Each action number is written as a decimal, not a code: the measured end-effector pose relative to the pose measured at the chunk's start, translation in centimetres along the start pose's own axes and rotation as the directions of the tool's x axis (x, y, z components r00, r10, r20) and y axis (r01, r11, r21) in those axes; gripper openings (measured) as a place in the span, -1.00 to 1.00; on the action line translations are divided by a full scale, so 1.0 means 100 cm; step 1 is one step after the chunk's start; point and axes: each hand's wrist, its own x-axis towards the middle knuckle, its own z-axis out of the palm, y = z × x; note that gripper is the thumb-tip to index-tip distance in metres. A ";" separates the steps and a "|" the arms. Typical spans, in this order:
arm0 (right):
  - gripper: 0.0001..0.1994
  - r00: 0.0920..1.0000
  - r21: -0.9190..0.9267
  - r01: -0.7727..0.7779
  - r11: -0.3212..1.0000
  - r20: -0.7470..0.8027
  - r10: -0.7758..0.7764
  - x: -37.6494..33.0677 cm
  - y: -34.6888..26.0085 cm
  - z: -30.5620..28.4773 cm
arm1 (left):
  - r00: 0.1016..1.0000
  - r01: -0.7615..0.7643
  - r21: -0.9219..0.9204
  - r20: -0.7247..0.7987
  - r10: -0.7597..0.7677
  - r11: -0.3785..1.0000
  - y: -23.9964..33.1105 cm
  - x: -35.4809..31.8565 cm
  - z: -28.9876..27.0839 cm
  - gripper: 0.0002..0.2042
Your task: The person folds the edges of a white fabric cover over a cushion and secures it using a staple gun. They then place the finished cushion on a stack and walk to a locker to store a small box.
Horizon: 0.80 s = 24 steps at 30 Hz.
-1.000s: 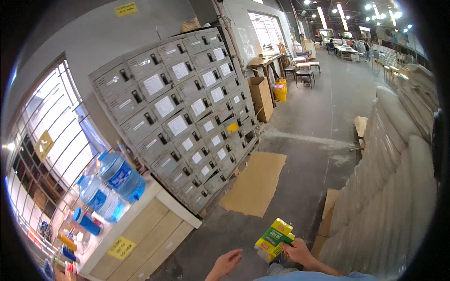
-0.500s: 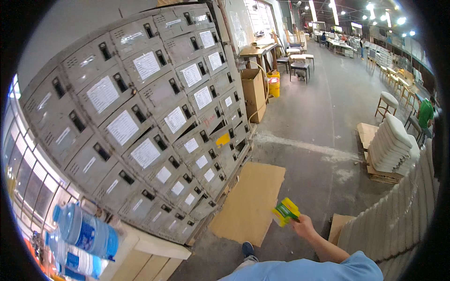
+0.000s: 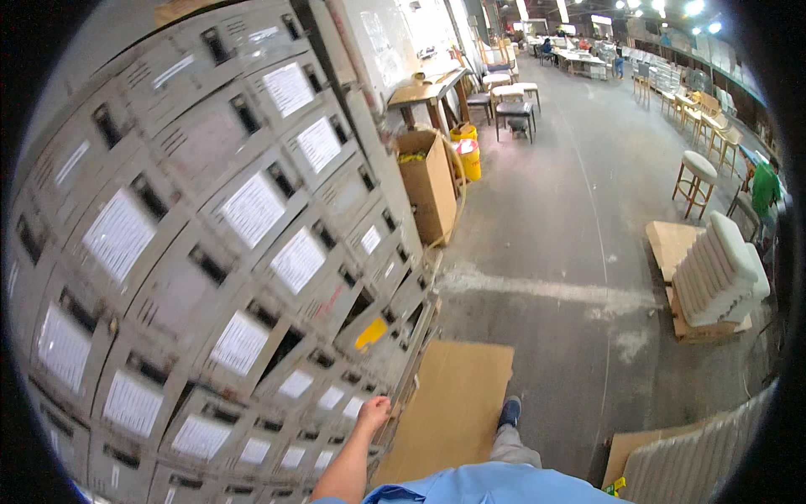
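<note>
My left hand (image 3: 375,413) hangs forward at the lower middle, fingers loosely curled, with nothing visible in it. It is nearest to the lower doors of a big bank of grey metal lockers (image 3: 189,307) on the left, apart from them as far as I can tell. My right hand is out of view. A corner of a small yellow-and-green packet (image 3: 618,486) shows at the lower edge, right of my blue shirt. A flat cardboard sheet (image 3: 453,403) lies on the floor under and ahead of me, my shoe (image 3: 510,412) at its right edge.
Ahead left stand a tall cardboard box (image 3: 432,185), a yellow bucket (image 3: 468,160) and a worktable (image 3: 428,88). Stacked pale cushions (image 3: 714,273) sit on the right beside a stool (image 3: 695,176). More padded pieces (image 3: 697,462) fill the near right. A person in green (image 3: 765,189) stands far right.
I have stepped forward, so the lockers and box look closer. My right hand, which held the yellow-and-green packet, has dropped out of view. My left hand has come into view.
</note>
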 end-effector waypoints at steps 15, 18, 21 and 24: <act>-0.76 0.260 0.832 0.422 0.360 0.269 -0.927 -0.137 -0.908 0.236 | 0.687 0.679 0.059 0.299 -0.662 0.731 0.084 0.182 0.141 -0.78; -0.77 0.259 0.825 0.395 0.405 0.323 -0.910 -0.160 -0.992 0.279 | 0.691 0.695 -0.015 0.290 -0.662 0.719 0.117 0.244 0.157 -0.76; -0.78 0.269 0.786 0.320 0.530 0.461 -0.846 -0.152 -1.054 0.316 | 0.747 0.645 -0.092 0.285 -0.601 0.759 0.154 0.322 0.175 -0.73; -0.77 0.159 0.755 0.195 0.626 0.606 -0.780 -0.195 -1.122 0.394 | 0.942 0.336 -0.264 0.117 -0.316 0.904 0.192 0.379 0.160 -0.70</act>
